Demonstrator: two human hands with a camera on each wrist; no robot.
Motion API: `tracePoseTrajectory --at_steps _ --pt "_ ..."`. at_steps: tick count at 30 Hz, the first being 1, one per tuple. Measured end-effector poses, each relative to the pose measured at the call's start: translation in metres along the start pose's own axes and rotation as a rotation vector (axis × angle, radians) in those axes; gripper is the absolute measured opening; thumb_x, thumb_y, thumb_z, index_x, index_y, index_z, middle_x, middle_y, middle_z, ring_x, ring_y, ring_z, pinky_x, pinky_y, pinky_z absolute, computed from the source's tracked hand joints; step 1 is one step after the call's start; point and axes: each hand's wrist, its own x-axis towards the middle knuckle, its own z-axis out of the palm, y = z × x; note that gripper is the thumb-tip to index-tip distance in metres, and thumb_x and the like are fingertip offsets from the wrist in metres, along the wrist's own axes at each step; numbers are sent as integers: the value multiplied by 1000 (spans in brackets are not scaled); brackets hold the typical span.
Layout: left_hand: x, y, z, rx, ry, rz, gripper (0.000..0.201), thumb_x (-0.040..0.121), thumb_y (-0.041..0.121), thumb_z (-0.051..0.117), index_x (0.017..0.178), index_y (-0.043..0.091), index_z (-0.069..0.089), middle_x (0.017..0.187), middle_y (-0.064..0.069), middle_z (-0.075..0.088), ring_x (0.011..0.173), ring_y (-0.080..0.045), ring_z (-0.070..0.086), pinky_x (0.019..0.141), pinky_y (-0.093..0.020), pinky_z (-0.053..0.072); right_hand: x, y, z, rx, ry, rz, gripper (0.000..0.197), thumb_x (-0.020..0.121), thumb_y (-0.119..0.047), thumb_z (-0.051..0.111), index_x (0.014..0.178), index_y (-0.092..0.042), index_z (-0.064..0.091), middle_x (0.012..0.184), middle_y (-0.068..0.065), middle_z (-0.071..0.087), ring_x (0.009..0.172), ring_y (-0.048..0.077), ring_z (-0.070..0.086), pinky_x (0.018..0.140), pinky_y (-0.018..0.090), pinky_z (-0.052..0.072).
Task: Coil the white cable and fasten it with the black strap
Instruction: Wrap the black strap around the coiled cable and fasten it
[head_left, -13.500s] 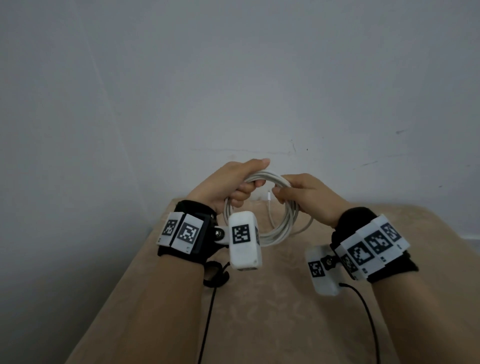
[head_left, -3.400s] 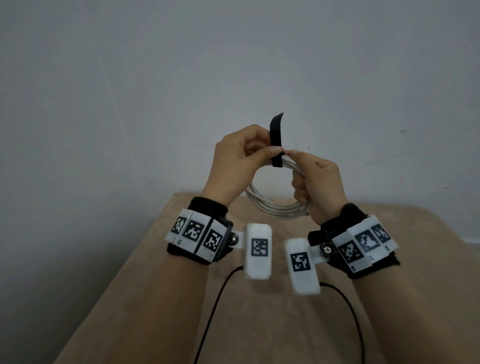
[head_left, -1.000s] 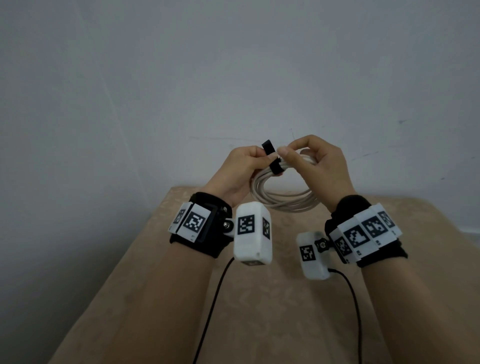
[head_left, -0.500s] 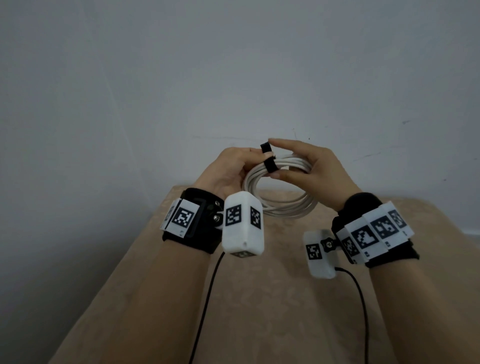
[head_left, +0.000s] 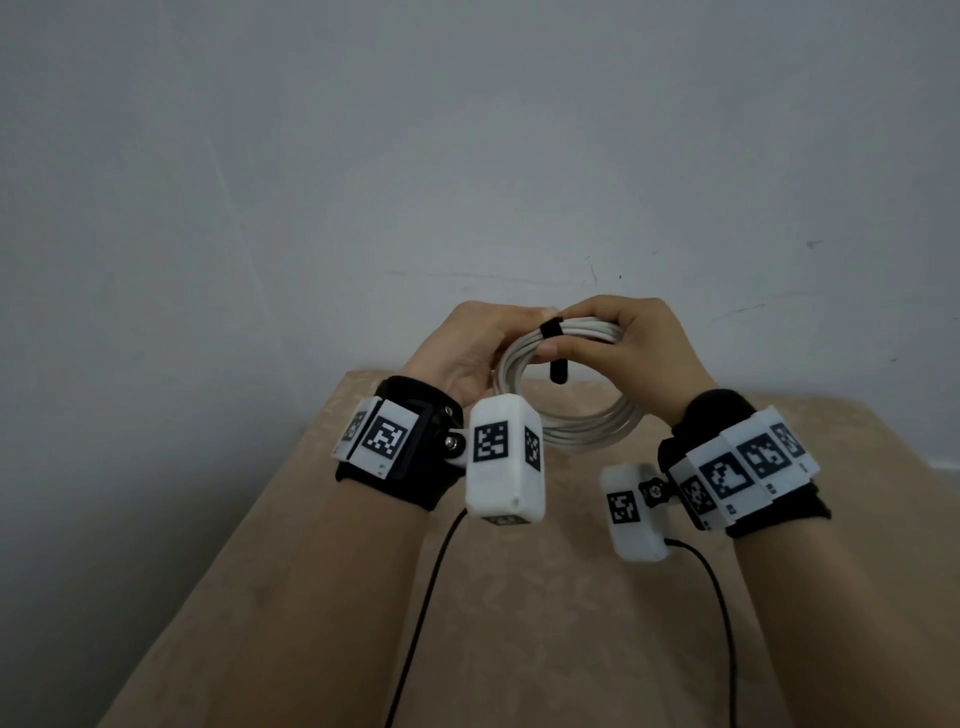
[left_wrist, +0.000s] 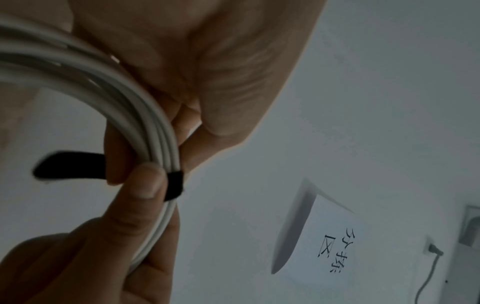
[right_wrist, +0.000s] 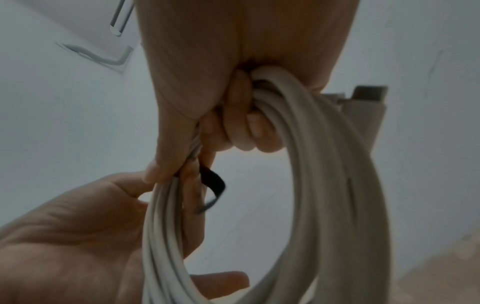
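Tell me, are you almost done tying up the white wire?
Nearly. Done: the white cable is wound into a neat coil, and the black strap already circles its top. In hand: the left hand and right hand both grip the coil beside the strap, above the tan table. Left: the strap's loose end hangs down inside the loop and needs pressing closed.

Black strap (head_left: 550, 330) now wrapped around white cable (head_left: 582, 426); its free end, previously upright, apparently hangs below the bundle.
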Motion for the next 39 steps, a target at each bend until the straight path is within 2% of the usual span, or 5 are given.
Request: tracePoseTrajectory --at_steps 11,17,21,28,39 --pt "7 0 -4 168 -68 105 20 88 20 65 84 2 70 57 0 66 55 -8 63 63 -22 53 3 -1 -7 70 52 144 30 68 -30 83 85 -16 62 55 -13 61 44 -1 48 42 15 37" --pt "8 -1 -11 191 -166 40 20 81 18 68 88 -1 71 68 -6 66 65 -13 61 89 -35 50 1 -3 -8 48 3 90 40 65 -27 85 95 -15 60 67 6 65 47 1 49 47 14 38" --pt "10 -2 -9 153 -122 11 16 86 13 64 86 -3 69 69 -9 63 61 -12 58 83 -31 51 1 2 -9 -83 -3 32 44 67 -40 80 101 -23 58 73 11 63 59 7 52 57 15 39" --pt "20 -10 -25 -72 29 -135 15 90 13 62 91 -2 66 65 -4 64 55 -9 55 96 -41 49 1 7 -8 -339 -87 -203 33 67 -36 80 98 -39 67 144 -5 37 128 14 38 100 29 35" --pt "21 -7 -32 -186 14 -196 13 88 13 64 82 2 65 65 -7 66 59 -10 54 95 -38 50 3 18 9 -605 -89 -420 12 71 -22 81 81 -25 75 152 9 34 135 34 36 102 51 35"
